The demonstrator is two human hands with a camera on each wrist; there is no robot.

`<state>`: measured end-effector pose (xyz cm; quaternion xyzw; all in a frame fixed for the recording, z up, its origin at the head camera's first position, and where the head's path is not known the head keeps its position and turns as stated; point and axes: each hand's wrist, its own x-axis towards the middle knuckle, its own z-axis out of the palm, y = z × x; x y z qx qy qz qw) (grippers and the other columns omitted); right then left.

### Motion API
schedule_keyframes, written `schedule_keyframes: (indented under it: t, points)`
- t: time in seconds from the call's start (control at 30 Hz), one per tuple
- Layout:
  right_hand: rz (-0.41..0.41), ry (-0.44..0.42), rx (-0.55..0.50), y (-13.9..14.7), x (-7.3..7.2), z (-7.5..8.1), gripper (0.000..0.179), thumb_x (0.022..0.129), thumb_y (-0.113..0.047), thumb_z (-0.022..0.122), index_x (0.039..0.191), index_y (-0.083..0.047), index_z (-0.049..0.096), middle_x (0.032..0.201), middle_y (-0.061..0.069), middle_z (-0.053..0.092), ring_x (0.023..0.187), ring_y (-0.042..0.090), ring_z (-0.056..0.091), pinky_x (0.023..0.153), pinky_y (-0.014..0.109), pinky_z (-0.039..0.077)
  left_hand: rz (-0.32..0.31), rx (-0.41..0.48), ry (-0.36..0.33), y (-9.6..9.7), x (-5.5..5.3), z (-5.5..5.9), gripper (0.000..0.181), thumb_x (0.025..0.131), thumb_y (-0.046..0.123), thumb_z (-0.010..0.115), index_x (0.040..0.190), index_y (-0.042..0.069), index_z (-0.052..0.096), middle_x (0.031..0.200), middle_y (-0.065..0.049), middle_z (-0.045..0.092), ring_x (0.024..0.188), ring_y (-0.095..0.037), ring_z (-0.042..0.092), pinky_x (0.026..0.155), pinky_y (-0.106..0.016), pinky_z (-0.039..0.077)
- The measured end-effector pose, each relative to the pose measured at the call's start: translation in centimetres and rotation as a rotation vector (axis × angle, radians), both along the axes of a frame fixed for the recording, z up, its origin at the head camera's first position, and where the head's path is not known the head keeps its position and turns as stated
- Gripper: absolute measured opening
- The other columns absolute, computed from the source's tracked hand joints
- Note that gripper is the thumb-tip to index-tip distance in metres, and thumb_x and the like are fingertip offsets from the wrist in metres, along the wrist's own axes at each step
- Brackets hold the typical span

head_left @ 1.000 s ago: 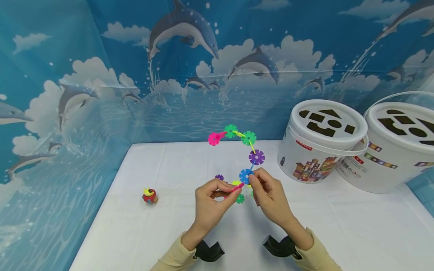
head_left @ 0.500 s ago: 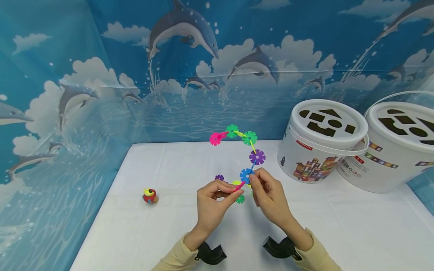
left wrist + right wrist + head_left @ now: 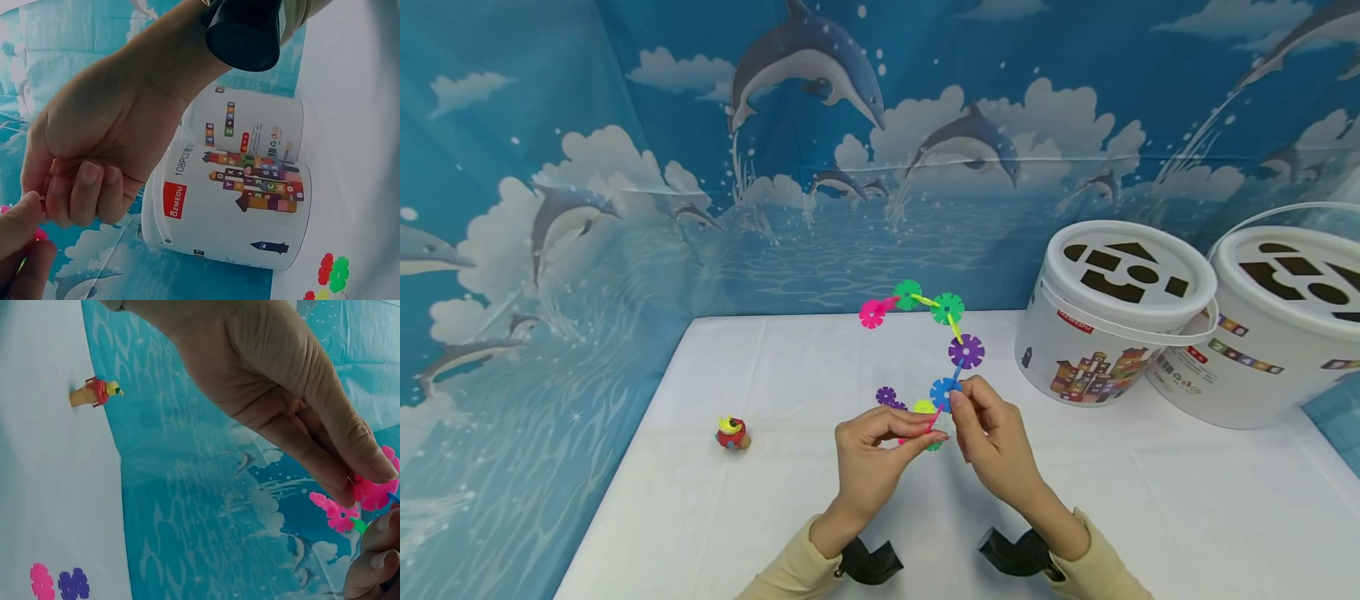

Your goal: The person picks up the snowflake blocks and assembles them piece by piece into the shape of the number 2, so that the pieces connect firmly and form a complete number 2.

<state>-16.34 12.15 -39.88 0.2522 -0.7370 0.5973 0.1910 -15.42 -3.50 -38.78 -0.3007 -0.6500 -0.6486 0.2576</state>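
In the head view, my left hand (image 3: 876, 462) pinches a pink snowflake disc (image 3: 936, 418) between thumb and fingers, held nearly edge-on. My right hand (image 3: 1000, 442) pinches a blue snowflake disc (image 3: 943, 393) just above it. The two discs meet or nearly meet; fingers hide the exact contact. From the blue disc a joined chain curves up and left: a purple disc (image 3: 966, 351), a green disc (image 3: 947, 308), another green disc (image 3: 907, 294) and a pink end disc (image 3: 872, 314), with edge-on discs linking them. The right wrist view shows the pinched pink disc (image 3: 375, 487) closer.
Loose discs lie on the white table behind the hands, among them a small purple disc (image 3: 886, 395) and a yellow disc (image 3: 924, 407). A red-and-yellow toy figure (image 3: 731, 433) stands at left. Two lidded white buckets, one nearer (image 3: 1097, 358) and one farther right (image 3: 1247, 383), stand at right.
My left hand has turned the pink disc steeper, bringing it closer to the blue disc's lower edge. The upper chain has shifted slightly left and down. My right hand keeps its pinch.
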Motion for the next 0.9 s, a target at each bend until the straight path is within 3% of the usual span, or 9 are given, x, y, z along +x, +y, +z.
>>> schedule_keyframes:
  t: [0.27, 0.5, 0.63, 0.77, 0.9]
  points:
    - [0.036, -0.039, -0.019, 0.0, 0.2, 0.1, 0.019, 0.096, 0.007, 0.045, 0.087, -0.008, 0.051, 0.056, -0.003, 0.043, 0.039, 0.009, 0.041, 0.03, 0.024, 0.032, 0.027, -0.012, 0.092, 0.2, 0.0, 0.1, 0.023, 0.057, -0.018, 0.081, 0.075, -0.01, 0.069, 0.076, -0.018, 0.069, 0.073, -0.023, 0.069, 0.066, -0.034, 0.056]
    - [0.047, -0.168, 0.108, 0.9, -0.6, 0.5, 0.014, 0.098, -0.001, 0.049, 0.085, -0.007, 0.049, 0.054, -0.002, 0.043, 0.04, 0.014, 0.043, 0.034, 0.027, 0.036, 0.071, -0.064, 0.118, 0.0, -0.6, 0.2, 0.022, 0.059, -0.018, 0.08, 0.075, -0.009, 0.069, 0.076, -0.017, 0.068, 0.073, -0.025, 0.068, 0.068, -0.032, 0.055]
    - [0.051, -0.202, 0.157, 1.4, -0.9, 0.4, 0.011, 0.098, -0.008, 0.053, 0.086, -0.009, 0.052, 0.054, -0.004, 0.045, 0.04, 0.016, 0.044, 0.036, 0.027, 0.038, 0.079, -0.102, 0.109, -0.2, -1.1, -0.3, 0.021, 0.06, -0.017, 0.08, 0.076, -0.008, 0.069, 0.078, -0.017, 0.069, 0.076, -0.025, 0.068, 0.071, -0.032, 0.055]
    - [0.036, -0.199, 0.179, 1.7, -1.2, 0.4, 0.011, 0.098, -0.009, 0.053, 0.087, -0.01, 0.052, 0.054, -0.005, 0.045, 0.041, 0.016, 0.044, 0.037, 0.027, 0.038, 0.075, -0.167, 0.037, -0.6, -2.2, -2.1, 0.016, 0.067, -0.006, 0.082, 0.08, -0.003, 0.072, 0.083, -0.011, 0.07, 0.082, -0.02, 0.068, 0.074, -0.031, 0.054]
    - [0.005, -0.209, 0.169, 1.9, -1.3, 0.7, 0.013, 0.099, -0.01, 0.051, 0.086, -0.01, 0.051, 0.054, -0.003, 0.045, 0.043, 0.016, 0.045, 0.038, 0.027, 0.039, 0.078, -0.244, -0.088, -1.4, -3.5, -3.7, 0.013, 0.074, 0.008, 0.081, 0.084, 0.004, 0.074, 0.089, -0.002, 0.071, 0.084, -0.015, 0.066, 0.072, -0.028, 0.054]
